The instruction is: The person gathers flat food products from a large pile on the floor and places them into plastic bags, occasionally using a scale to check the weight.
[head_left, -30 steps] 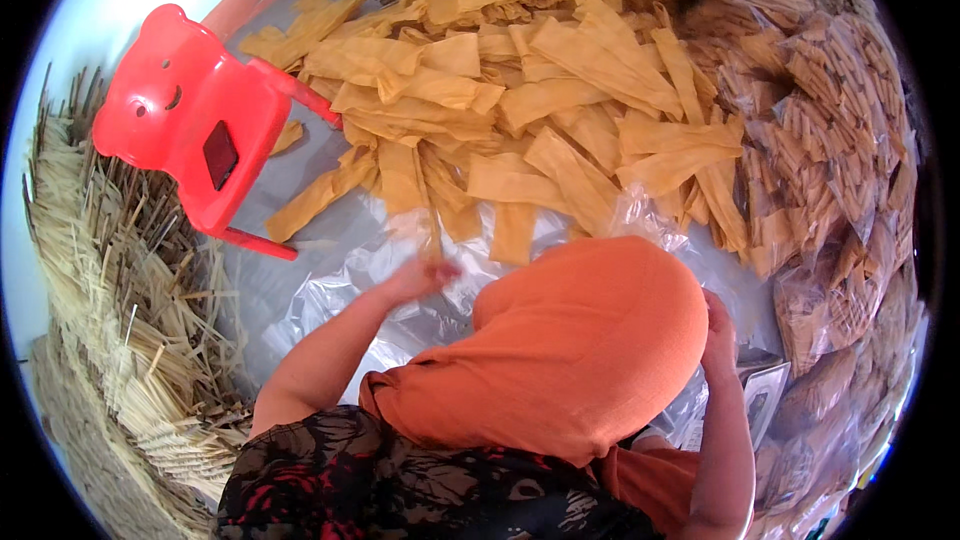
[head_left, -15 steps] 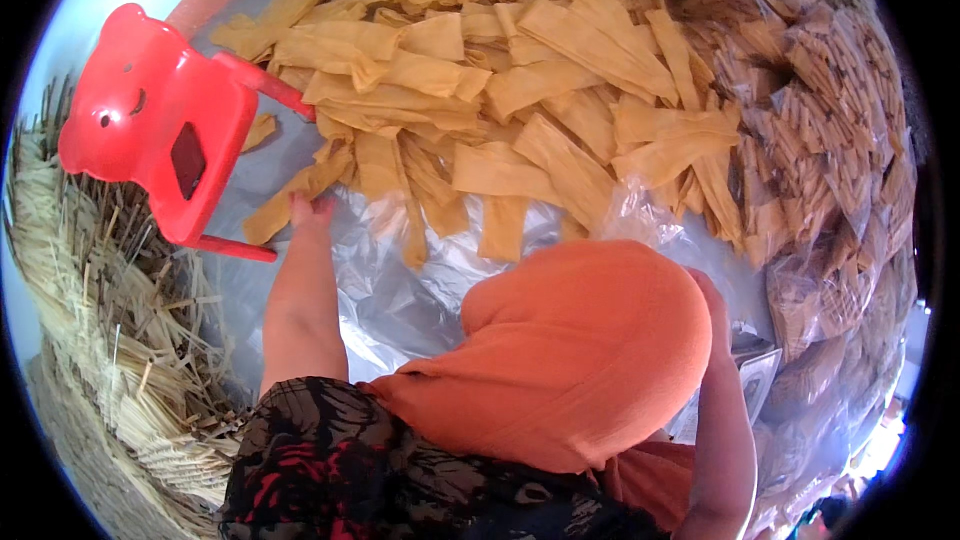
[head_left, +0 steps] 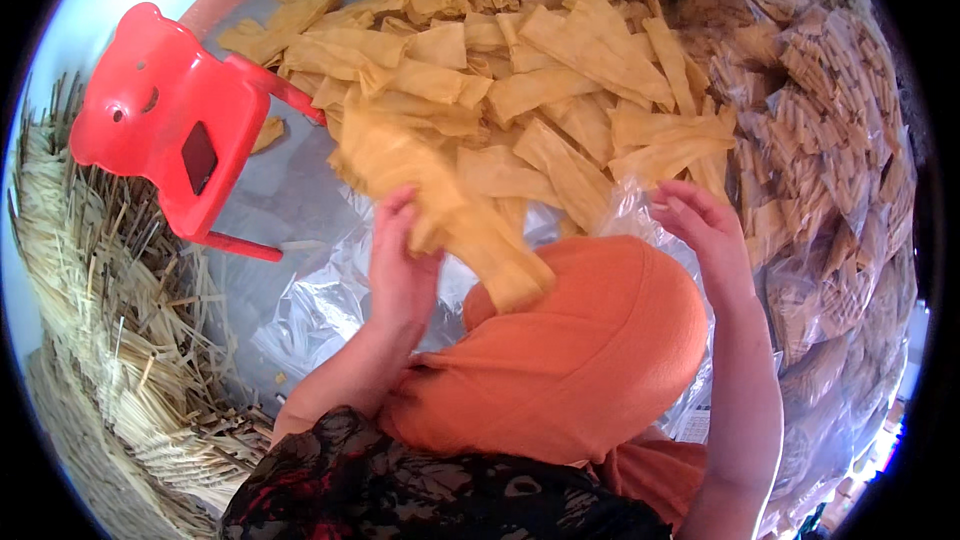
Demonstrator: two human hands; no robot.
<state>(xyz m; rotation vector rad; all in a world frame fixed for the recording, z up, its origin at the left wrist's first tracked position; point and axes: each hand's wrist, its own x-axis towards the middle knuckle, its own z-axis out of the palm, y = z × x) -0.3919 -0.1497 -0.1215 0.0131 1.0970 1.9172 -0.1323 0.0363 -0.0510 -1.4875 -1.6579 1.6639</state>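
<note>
My left hand is closed on a bundle of yellow, flat, wrinkled strips, lifted at a slant over my orange-clothed knee and partly blurred. My right hand is raised to the right of the knee, fingers apart and slightly curled, beside crumpled clear plastic. A large heap of similar yellow strips lies beyond both hands. More shiny plastic sheeting spreads on the floor at the left of my knee.
A red plastic child's chair with a bear-shaped back stands at upper left, a dark flat object on its seat. Pale thin sticks are piled along the left side. Clear bags of brown pieces are stacked along the right.
My left hand reached out to the heap's left edge and has come back toward the knee with strips in it. My right hand has risen from the knee's side, fingers spreading.
</note>
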